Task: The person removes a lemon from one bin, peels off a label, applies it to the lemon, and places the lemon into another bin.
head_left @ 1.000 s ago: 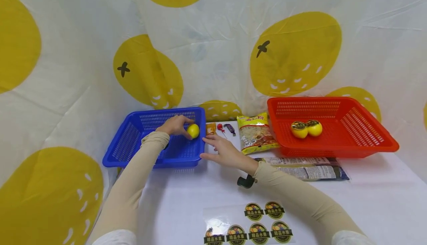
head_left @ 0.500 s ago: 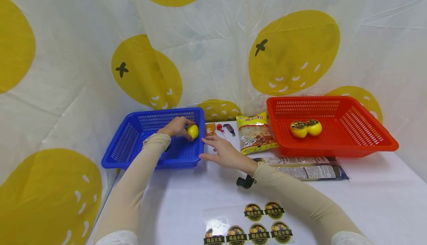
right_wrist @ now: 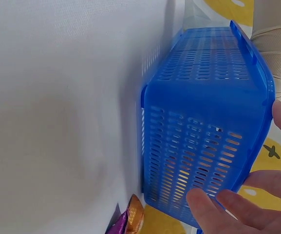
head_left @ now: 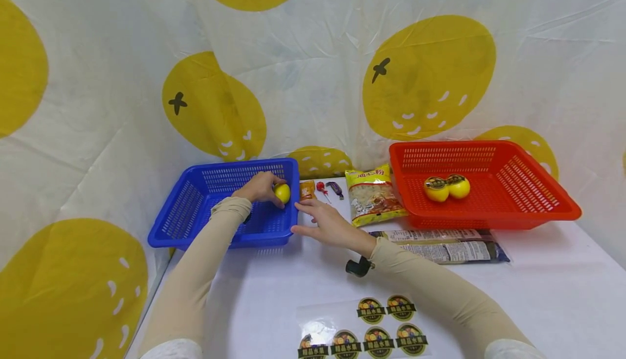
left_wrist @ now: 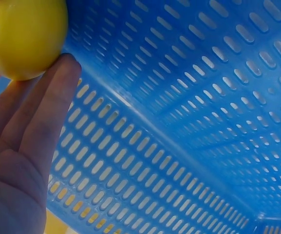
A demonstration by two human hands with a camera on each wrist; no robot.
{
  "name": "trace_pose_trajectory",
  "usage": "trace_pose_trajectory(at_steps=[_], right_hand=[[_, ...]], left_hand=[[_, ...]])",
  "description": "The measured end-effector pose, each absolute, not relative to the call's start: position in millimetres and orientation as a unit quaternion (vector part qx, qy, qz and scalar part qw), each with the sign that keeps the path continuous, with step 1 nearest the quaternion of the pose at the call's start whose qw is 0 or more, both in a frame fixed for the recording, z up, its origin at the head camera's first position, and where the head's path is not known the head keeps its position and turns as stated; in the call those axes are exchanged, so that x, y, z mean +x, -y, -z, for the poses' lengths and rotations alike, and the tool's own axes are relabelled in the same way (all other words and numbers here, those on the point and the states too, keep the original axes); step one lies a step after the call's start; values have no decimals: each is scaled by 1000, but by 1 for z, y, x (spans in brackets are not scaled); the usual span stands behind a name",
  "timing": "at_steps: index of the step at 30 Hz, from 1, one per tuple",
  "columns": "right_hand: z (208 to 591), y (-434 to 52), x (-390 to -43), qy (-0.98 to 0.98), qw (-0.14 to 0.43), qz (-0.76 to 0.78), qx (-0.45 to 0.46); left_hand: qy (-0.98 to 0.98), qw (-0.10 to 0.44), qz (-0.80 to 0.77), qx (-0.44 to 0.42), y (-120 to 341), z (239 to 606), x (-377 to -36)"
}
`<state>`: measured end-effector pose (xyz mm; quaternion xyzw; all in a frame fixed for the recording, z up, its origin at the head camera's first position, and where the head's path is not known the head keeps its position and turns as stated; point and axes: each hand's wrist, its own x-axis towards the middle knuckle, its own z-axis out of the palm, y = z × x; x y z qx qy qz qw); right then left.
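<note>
Inside blue basket [head_left: 193, 209], left hand [head_left: 256, 188] gripping lemon [head_left: 282, 193] (yellow) — right hand [head_left: 329, 222] alongside

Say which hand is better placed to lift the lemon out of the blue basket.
Left. The left hand already grips the lemon inside the blue basket. The right hand is outside, fingers against the basket's wall, probably steadying it.

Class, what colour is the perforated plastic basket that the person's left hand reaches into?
Blue, clearest in the head view.
</note>
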<state>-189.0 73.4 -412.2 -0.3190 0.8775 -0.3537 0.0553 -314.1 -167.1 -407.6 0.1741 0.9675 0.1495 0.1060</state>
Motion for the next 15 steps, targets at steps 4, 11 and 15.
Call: trace_pose_trajectory(at_steps=[4,11,15], right_hand=[[413,-74,-189,-877,59,356,-316],[414,-73,-189,-877,63,360,-311],[414,-73,-188,-878,66,363,-305]], left_hand=[[-968,105,-149,172,166,406,-313],[-969,98,-153,169,168,406,-312],[-964,89,-185,170,171,401,-312]])
